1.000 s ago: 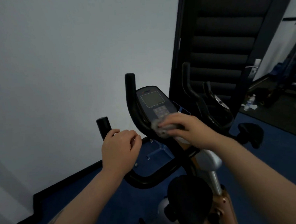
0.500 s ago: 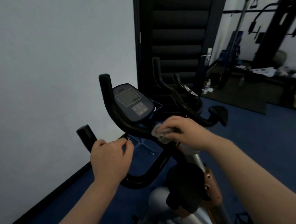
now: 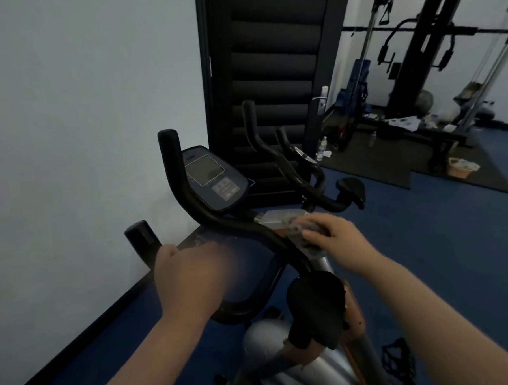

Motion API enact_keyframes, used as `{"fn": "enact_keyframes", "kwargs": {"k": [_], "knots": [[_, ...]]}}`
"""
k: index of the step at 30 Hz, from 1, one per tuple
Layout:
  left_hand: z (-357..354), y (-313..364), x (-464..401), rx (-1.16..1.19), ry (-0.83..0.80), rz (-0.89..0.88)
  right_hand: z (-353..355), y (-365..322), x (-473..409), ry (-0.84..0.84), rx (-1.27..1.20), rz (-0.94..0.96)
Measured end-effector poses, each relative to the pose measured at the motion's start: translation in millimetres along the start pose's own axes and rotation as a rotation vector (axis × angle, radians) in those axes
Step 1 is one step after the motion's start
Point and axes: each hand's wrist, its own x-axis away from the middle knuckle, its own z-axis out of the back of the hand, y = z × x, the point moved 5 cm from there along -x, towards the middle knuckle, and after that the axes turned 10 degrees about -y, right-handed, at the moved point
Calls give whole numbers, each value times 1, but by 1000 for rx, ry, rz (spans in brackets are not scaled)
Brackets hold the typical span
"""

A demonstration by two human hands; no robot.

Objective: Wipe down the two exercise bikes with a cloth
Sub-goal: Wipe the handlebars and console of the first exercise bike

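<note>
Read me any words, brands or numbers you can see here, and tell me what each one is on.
None can be read.
Console: a small mark above the screen and keypad markings, too blurred to read.
Bottle on the floor by the second bike: label too small to read.

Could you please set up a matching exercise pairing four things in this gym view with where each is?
Things:
1. cloth
2. left hand
3. console
4. second bike

Places:
A. on the near bike's left handlebar
B. by the dark door, beyond the near bike
C. under the right hand, on the handlebar
D. between the near bike's upright grips

Pairs: 1-C, 2-A, 3-D, 4-B
</note>
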Motion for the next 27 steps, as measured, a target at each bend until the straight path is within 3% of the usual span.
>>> {"fn": "enact_keyframes", "kwargs": {"k": [3,7,12,16,19,21,23,27], "knots": [[0,0,0,0,-4,-26,-27,9,17,158,14,-134],[1,1,0,-12,2,-50,-2,21,28,-14,3,-312],[3,3,0,-14,-12,-57,1,-15,-21,203,57,-198],[3,2,0,-8,-17,-66,-28,-19,-43,40,279,-276],[3,2,0,-16,-8,-61,-10,-13,-36,-55,296,-355],[2,2,0,-21,-10,-56,1,-21,-36,-2,241,-286],[2,2,0,-20,-8,-54,-3,-45,-42,88,138,-75],[3,1,0,-31,-11,-46,-43,-69,-52,0,203,115]]}}
